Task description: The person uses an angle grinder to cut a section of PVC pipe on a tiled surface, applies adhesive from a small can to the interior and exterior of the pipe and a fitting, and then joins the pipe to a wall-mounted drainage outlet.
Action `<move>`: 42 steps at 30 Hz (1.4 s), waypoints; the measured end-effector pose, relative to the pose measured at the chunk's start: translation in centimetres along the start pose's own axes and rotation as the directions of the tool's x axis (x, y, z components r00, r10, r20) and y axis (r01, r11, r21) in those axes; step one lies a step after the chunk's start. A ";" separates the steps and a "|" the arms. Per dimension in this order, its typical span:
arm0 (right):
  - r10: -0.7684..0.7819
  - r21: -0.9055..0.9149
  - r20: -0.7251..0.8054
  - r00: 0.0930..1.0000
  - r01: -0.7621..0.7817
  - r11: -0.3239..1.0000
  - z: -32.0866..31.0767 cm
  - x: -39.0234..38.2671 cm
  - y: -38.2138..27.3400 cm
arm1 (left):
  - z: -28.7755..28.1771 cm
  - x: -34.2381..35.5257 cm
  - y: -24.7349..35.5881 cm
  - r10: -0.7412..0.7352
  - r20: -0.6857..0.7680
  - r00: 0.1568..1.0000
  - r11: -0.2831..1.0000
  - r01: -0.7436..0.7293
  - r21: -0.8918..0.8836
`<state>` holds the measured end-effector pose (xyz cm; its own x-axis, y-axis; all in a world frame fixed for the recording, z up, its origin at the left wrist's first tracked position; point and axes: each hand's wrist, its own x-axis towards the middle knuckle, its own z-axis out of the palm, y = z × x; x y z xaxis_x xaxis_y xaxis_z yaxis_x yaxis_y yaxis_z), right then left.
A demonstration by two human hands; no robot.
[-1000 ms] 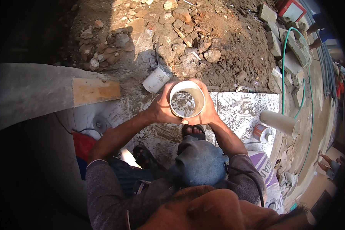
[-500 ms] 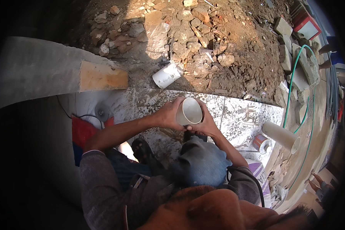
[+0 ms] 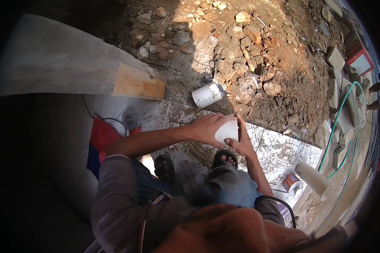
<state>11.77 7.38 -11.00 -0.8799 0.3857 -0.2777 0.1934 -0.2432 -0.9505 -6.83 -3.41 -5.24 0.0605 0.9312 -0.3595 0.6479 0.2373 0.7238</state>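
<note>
A short white pipe piece [image 3: 229, 132] is held between both of my hands above the tiled floor. It lies tipped sideways, and a dark gap shows at its right end beside my right fingers. My left hand [image 3: 210, 129] is wrapped round its left side. From the right, my right hand [image 3: 244, 145] grips it, the thumb pressed on its lower edge and the fingers up along the end. Just beyond my hands, another white pipe piece [image 3: 208, 95] lies on its side at the edge of the rubble.
Rubble [image 3: 240, 55] spreads ahead. A grey wall [image 3: 67, 63] juts in at left, near a grinder disc [image 3: 130, 119] and red cloth [image 3: 103, 134]. At right lie a longer pipe [image 3: 313, 179], a red-and-silver can [image 3: 291, 184], a green hose [image 3: 335, 124] and concrete blocks [image 3: 344, 105].
The pipe piece has been turned from its open mouth facing up to lying sideways. My right hand has shifted to its right end. The whole view has swung, moving the surroundings rightward.
</note>
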 end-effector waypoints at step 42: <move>-0.177 0.249 -0.489 0.854 0.331 0.910 -2.5 6.5 -1.3 | 2.5 5.8 3.9 -0.052 -0.821 0.568 0.986 -0.101 -0.133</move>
<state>6.85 12.40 -11.88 -0.5735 0.8076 -0.1375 -0.2235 -0.3158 -0.9221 -2.08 2.17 -6.00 -0.6231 0.7440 0.2414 0.5317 0.1766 0.8283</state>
